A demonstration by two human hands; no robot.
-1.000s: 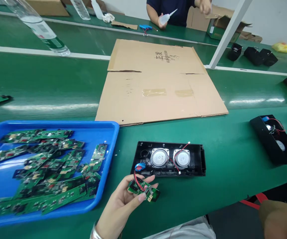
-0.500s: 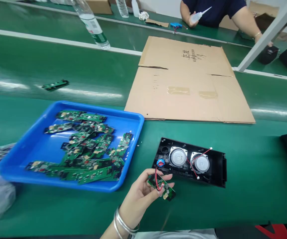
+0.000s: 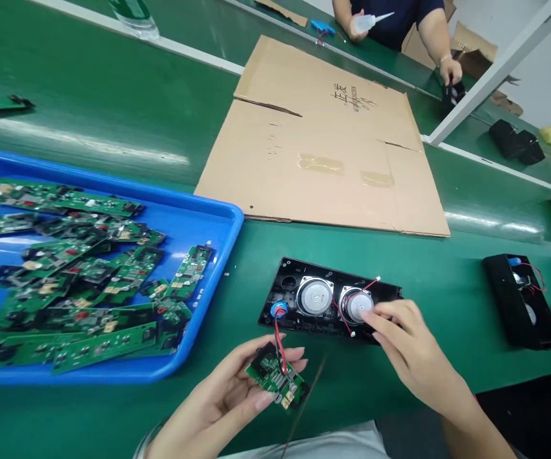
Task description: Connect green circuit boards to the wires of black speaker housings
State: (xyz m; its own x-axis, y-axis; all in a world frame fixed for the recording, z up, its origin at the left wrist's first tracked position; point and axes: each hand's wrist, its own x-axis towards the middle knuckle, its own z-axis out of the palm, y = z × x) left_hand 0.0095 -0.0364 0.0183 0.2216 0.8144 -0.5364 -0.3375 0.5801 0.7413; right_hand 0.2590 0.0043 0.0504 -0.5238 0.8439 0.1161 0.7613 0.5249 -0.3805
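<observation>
My left hand point(image 3: 230, 398) grips a green circuit board point(image 3: 278, 377) near the table's front edge. Red and black wires run from this board up to a blue round part point(image 3: 279, 310) at the left end of a black speaker housing point(image 3: 299, 271). Two round silver speakers sit in the housing, the left one point(image 3: 314, 297) and the right one point(image 3: 357, 306), with thin red wires ending in white plugs. My right hand point(image 3: 416, 354) has its fingertips bunched at the right speaker; whether they pinch a wire there is too small to tell.
A blue tray point(image 3: 208, 207) of loose circuit boards stands at the left. Flat cardboard point(image 3: 313, 134) lies behind the housing. Another black housing point(image 3: 518, 306) is at the right. Across the bench a person point(image 3: 399, 22) holds a white bottle.
My right hand has come into view from the right and reached the right speaker. The view has shifted right, and more black housings show there. My left hand still holds the board.
</observation>
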